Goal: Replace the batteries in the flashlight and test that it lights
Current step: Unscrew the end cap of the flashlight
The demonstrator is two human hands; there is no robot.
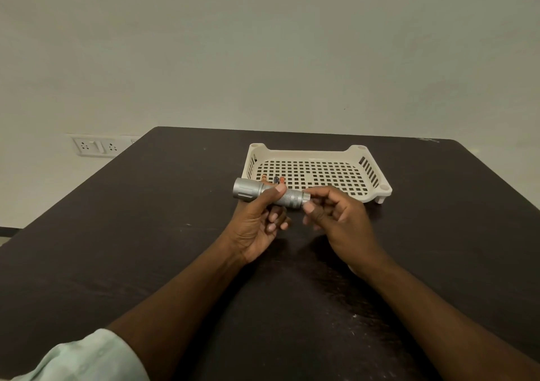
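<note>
A silver metal flashlight (pixel 248 190) is held level above the dark table, its wide head pointing left. My left hand (pixel 260 222) is wrapped around the middle of its body, thumb on top. My right hand (pixel 336 214) pinches the tail cap (pixel 305 196) at the flashlight's right end between thumb and forefinger. Behind the flashlight, a few small batteries (pixel 276 179) with orange and dark ends lie in the near-left corner of the cream tray (pixel 371 173), partly hidden by the flashlight.
The cream perforated plastic tray stands on short legs at the back middle of the dark wooden table (pixel 146 234). A wall socket panel (pixel 93 146) is on the wall to the left, past the table's edge.
</note>
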